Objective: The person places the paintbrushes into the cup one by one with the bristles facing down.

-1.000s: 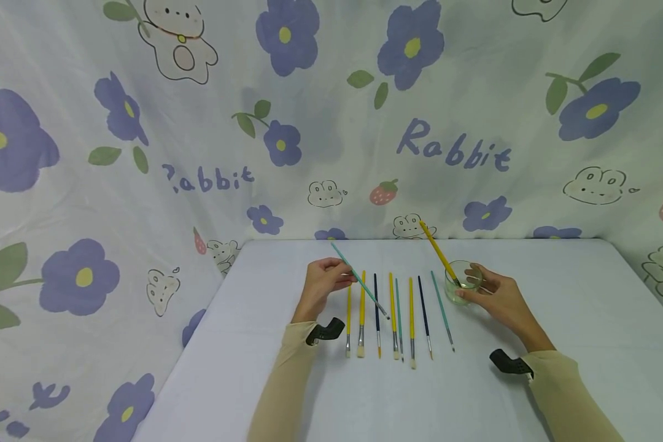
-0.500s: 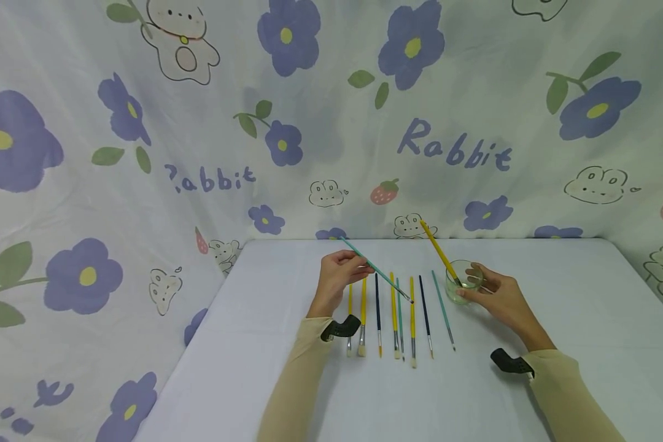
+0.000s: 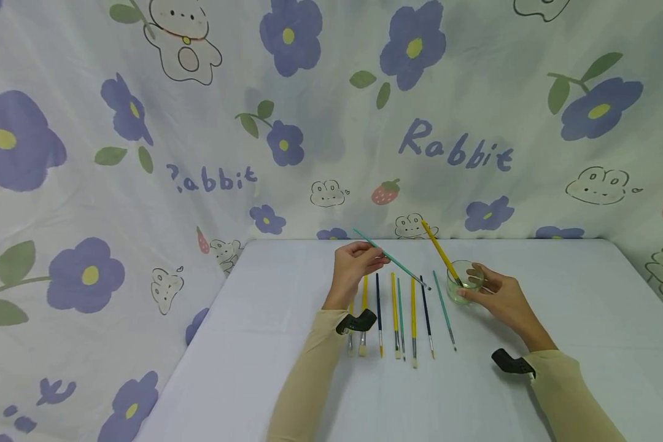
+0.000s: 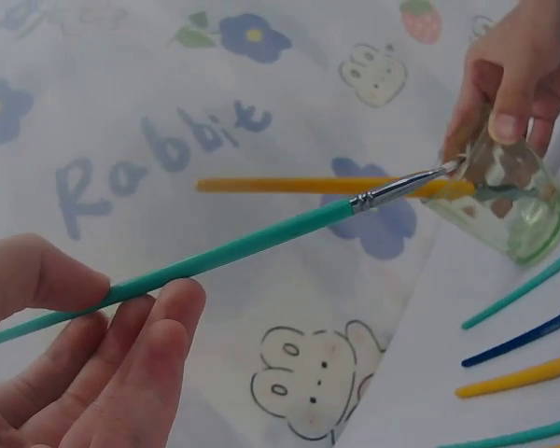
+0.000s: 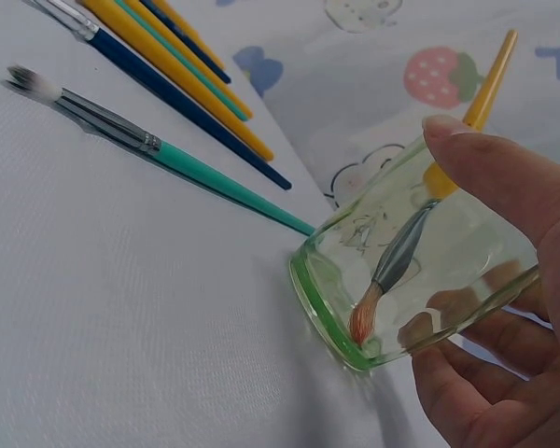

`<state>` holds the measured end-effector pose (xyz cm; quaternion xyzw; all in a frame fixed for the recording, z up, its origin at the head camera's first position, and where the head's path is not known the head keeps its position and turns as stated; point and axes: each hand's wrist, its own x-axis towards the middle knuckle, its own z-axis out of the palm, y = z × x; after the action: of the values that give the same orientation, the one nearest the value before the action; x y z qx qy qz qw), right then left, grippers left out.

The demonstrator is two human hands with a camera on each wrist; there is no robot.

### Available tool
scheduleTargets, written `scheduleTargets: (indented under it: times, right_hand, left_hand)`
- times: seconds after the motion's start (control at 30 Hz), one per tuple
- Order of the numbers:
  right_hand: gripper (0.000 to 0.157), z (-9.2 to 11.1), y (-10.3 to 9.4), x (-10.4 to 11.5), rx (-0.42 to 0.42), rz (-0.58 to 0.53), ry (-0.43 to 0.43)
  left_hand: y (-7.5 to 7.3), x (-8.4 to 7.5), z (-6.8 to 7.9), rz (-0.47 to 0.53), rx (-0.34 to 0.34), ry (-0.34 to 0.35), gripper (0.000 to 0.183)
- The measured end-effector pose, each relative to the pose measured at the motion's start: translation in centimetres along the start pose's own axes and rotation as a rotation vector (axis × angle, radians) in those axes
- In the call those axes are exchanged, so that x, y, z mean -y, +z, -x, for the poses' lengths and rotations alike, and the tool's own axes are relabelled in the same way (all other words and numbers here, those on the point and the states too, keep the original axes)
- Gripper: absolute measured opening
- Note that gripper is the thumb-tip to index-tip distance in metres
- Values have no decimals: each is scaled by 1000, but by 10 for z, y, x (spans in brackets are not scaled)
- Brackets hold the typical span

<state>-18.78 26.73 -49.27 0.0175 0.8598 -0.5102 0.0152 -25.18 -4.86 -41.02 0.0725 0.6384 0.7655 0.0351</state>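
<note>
While our left hand (image 3: 355,273) pinches a slim teal brush (image 4: 252,242) between thumb and fingers (image 4: 173,322), our right hand (image 3: 503,299) grips a clear glass (image 5: 355,252). Our left fingers are drawn in close on the handle, some of them loosely bent beneath it. From their tips the teal brush slants down toward our right fingers, bristles leading, and in the head view its tip ends just short of the glass. On the other side of the left fingers, the thin end of the handle points up and away from us.

Our right fingers curve round the glass, with the thumb on one side and the others opposite. Whether its base touches the white surface (image 3: 243,380), we cannot tell. Inside it leans a yellow brush (image 3: 438,247), bristles down by the base, its handle sloping out over the rim toward the side of our left fingers.

Eight more brushes (image 3: 414,325) lie side by side on the surface between our left and right fingers, bristles toward us. Counting away from the right fingers, their handles run teal, navy, yellow, teal, yellow, navy, yellow, yellow; the last two are partly hidden by our left hand and wrist. Beyond the fingers, behind the surface, we see a pale cloth (image 3: 337,135) printed with purple flowers.
</note>
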Motion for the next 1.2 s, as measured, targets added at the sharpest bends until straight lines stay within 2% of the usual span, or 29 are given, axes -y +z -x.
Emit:
scheduleTargets:
  times: [0.33, 0.6, 0.7, 0.97, 1.2]
  right_hand:
    - [98, 1, -1, 2, -1, -2, -20]
    - [97, -2, -1, -5, -16, 15, -48]
    - [96, -1, -2, -5, -15, 15, -50]
    - [96, -1, -2, -4, -12, 11, -48]
    - [95, 0, -2, -2, -9, 15, -29]
  left_hand:
    - [22, 1, -4, 42, 25, 33, 19]
    - [38, 1, -6, 15, 21, 31, 27]
    - [44, 2, -8, 14, 26, 31, 22]
    - [55, 5, -9, -2, 33, 62, 27]
    - [64, 6, -11, 6, 24, 76, 12]
